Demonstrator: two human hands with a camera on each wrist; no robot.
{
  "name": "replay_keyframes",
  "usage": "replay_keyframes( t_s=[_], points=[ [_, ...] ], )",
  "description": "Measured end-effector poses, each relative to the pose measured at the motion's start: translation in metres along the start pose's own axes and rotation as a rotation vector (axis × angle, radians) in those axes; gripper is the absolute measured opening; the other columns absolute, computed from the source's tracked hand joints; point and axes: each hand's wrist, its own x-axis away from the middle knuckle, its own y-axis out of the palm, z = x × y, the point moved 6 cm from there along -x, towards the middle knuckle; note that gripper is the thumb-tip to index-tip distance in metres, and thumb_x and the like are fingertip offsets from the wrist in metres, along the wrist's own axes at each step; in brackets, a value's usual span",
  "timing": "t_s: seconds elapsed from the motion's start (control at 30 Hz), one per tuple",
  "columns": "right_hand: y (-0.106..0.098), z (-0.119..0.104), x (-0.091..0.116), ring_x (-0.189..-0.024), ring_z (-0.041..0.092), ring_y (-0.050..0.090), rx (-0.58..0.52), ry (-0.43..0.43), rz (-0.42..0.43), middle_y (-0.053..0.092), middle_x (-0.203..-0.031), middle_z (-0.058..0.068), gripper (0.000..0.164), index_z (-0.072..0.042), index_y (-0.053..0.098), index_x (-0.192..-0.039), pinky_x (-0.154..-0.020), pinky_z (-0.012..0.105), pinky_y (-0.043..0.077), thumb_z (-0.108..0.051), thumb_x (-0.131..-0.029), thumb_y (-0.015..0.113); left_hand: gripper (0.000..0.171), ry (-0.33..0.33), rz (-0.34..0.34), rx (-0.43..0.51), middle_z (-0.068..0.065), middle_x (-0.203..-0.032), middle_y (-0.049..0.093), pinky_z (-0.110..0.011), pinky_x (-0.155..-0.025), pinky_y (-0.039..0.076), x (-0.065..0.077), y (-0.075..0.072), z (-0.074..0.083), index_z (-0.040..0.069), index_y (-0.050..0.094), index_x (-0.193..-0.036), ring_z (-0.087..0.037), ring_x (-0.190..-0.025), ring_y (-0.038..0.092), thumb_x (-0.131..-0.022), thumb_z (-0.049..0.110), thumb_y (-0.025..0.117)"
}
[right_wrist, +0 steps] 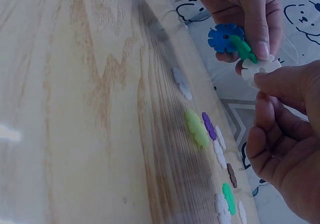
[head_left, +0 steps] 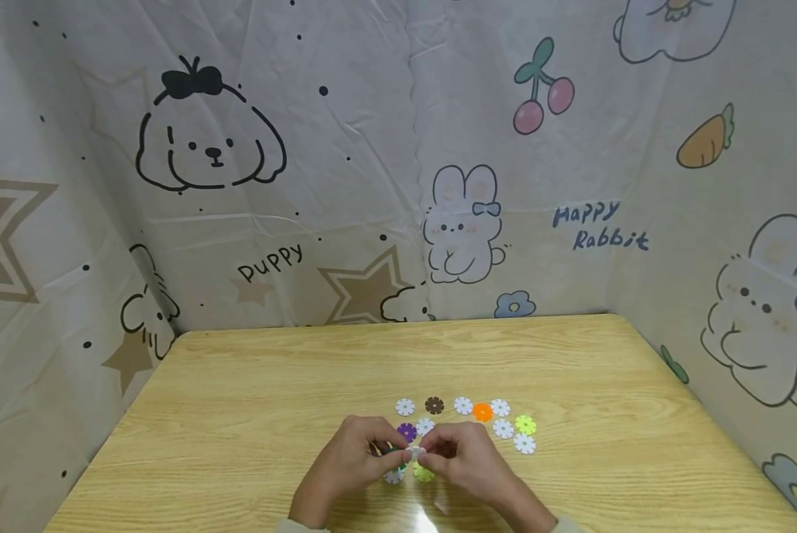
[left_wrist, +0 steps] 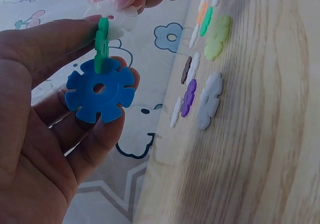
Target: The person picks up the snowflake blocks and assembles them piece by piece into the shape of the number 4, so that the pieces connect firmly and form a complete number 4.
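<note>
Plainly, the head view has both hands meeting in front of the tabletop's (head_left: 238, 414) loose pieces, with the white disc (head_left: 415, 451) between their fingertips. The left hand (head_left: 365, 455) and the right hand (head_left: 471, 459) come at it from opposite sides. Beyond them lie the purple disc (head_left: 407, 432), the brown disc (head_left: 434, 405) and the orange disc (head_left: 482, 412). Keeping both hands close together like this should make lining up easier.

From the left wrist, the blue disc (left_wrist: 100, 90) faces the camera, and the green disc (left_wrist: 101, 46) stands edge-on at its upper rim, apparently slotted into it. The left hand's fingers grasp this pair, thumb up by the green disc and other fingers behind the blue disc. That support looks useful: pressure at the free end could otherwise twist the joint loose.

From the right wrist, the white disc meets the end of the green disc away from the blue disc. The right hand's thumb and forefinger pinch its near edge, while the left thumb bears down close to the meeting point. Whether the notches are engaged, I cannot tell. A good push would probably run straight along the notch, planes crossed, without rocking.
</note>
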Motion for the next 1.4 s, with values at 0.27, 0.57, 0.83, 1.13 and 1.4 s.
replay_keyframes(
  t_s=[0.27, 0.57, 0.83, 1.13, 1.4],
  points=[
    [-0.005, 0.002, 0.0, -0.071, 0.01, 0.063, 0.056, 0.035, 0.009, 0.069, -0.083, -0.004, 0.006, -0.006, 0.074, -0.092, -0.066, 0.026, 0.055, -0.009, -0.087, 0.075, 0.006, -0.016, 0.018, -0.019, 0.01, -0.084, 0.071, -0.025, -0.062, 0.054, 0.003, -0.006, -0.004, 0.016, 0.078, -0.086, -0.004, -0.07, 0.062, -0.088, 0.011, 0.078],
    [-0.003, 0.011, -0.001, -0.071, 0.008, 0.06, 0.141, 0.054, -0.034, 0.066, -0.081, -0.005, 0.014, -0.001, 0.072, -0.094, -0.065, 0.024, 0.053, -0.01, -0.085, 0.077, 0.005, -0.033, 0.032, -0.009, 0.009, -0.083, 0.071, -0.025, -0.061, 0.054, 0.005, -0.012, -0.008, 0.015, 0.079, -0.087, -0.005, -0.069, 0.063, -0.088, 0.01, 0.078],
    [0.004, 0.017, -0.003, -0.068, 0.007, 0.056, 0.201, 0.084, -0.113, 0.064, -0.077, -0.006, 0.016, 0.0, 0.072, -0.093, -0.061, 0.024, 0.051, -0.009, -0.082, 0.078, 0.007, -0.097, 0.049, -0.024, 0.009, -0.084, 0.071, -0.024, -0.056, 0.052, 0.006, -0.016, -0.009, 0.017, 0.08, -0.087, -0.005, -0.066, 0.061, -0.086, 0.01, 0.079],
    [0.009, 0.02, -0.006, -0.066, 0.005, 0.054, 0.298, 0.098, -0.14, 0.062, -0.076, -0.009, 0.019, -0.004, 0.074, -0.09, -0.06, 0.024, 0.05, -0.011, -0.075, 0.083, 0.004, -0.14, 0.068, -0.065, 0.009, -0.086, 0.072, -0.024, -0.057, 0.052, 0.008, -0.018, -0.011, 0.017, 0.08, -0.088, -0.006, -0.068, 0.063, -0.088, 0.021, 0.08],
    [0.011, 0.02, -0.008, -0.062, 0.004, 0.05, 0.379, 0.093, -0.132, 0.056, -0.07, -0.011, 0.02, -0.007, 0.073, -0.085, -0.058, 0.024, 0.047, -0.011, -0.07, 0.084, 0.008, -0.162, 0.056, -0.051, 0.011, -0.083, 0.071, -0.024, -0.055, 0.05, 0.007, -0.018, -0.013, 0.018, 0.081, -0.087, -0.006, -0.065, 0.062, -0.088, 0.026, 0.08]
  ],
)
